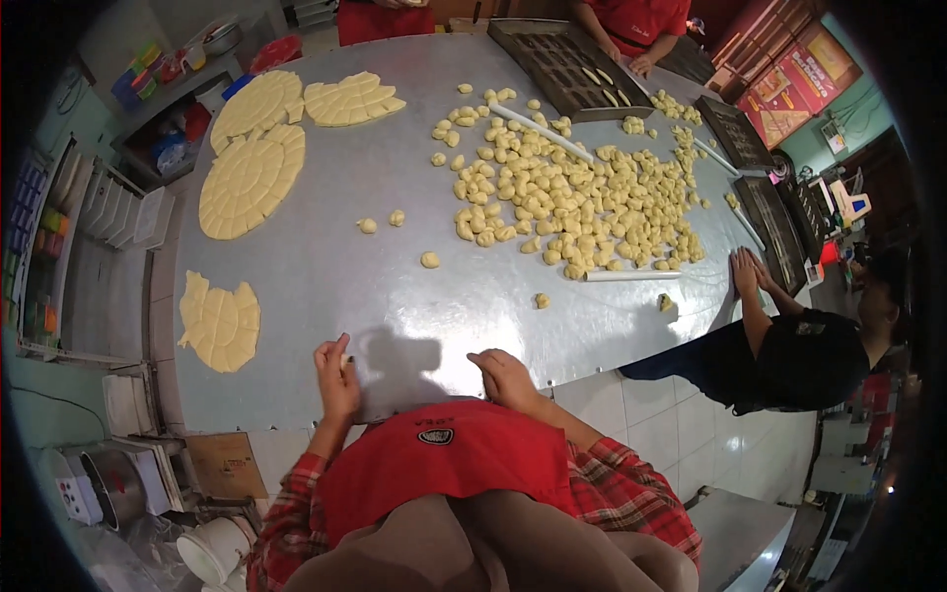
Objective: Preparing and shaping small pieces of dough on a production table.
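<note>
My left hand [336, 377] rests on the near edge of the steel table [326, 257], fingers curled around a small piece of pale dough. My right hand [505, 377] lies palm-down on the table edge with fingers together; whether anything is under it is hidden. A large heap of small dough pieces [562, 202] covers the far right of the table. Three loose dough pieces [430, 259] lie between the heap and my hands. Scored flat dough sheets [252, 178] sit at the far left, another scored dough sheet [221, 324] near my left.
White rolling sticks [541, 133] lie among the pieces. Dark baking trays [567, 67] line the far and right edges. A person in red works at the far tray; a person in black [789, 355] leans on the right edge. Shelves and buckets stand at left.
</note>
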### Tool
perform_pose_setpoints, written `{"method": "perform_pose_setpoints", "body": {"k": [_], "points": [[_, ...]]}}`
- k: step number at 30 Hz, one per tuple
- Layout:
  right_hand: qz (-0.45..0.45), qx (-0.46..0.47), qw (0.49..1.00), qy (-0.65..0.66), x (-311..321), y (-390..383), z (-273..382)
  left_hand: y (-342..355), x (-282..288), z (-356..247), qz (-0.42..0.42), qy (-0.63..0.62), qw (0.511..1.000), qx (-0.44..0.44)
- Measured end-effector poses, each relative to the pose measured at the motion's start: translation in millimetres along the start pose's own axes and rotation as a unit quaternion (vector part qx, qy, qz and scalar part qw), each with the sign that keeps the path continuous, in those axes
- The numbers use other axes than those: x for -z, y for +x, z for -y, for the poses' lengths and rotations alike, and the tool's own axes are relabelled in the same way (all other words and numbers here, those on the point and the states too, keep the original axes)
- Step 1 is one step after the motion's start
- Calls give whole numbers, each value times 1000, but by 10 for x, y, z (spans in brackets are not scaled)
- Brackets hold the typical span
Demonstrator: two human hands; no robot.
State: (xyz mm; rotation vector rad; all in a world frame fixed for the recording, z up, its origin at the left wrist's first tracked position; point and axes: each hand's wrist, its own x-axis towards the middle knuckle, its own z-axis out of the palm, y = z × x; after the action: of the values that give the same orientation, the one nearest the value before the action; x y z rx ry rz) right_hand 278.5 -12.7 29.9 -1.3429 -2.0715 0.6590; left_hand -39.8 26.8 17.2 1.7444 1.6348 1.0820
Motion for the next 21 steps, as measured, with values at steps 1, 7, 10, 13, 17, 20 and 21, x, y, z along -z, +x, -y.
{"method": "perform_pose_setpoints", "body": {"k": [1, 7, 10, 13, 17, 20, 21], "points": [[2, -56, 995, 78, -84, 63, 134, -87, -122, -120, -36, -264, 957, 119], [76, 46, 995, 51, -140, 812, 324, -13, -425, -638, 182, -493, 804, 278], [44, -153, 966, -204, 827, 1390, -81, -102, 116, -604, 240, -356, 881, 196], [-292, -57, 816, -496, 2808, 1441, -1602, 28, 334, -460, 234, -321, 885, 244], [-359, -27, 757, -545, 2994, 2100, -374, 219, 903, 69, 130, -117, 969, 173], [-287, 81, 914, -274, 1825, 2310, -288, 607, 1467, 356, -42, 53, 996, 59], [-188, -5, 963, -194, 1244, 2228, -157, 759, 1662, 439, -31, 105, 993, 41]]}}
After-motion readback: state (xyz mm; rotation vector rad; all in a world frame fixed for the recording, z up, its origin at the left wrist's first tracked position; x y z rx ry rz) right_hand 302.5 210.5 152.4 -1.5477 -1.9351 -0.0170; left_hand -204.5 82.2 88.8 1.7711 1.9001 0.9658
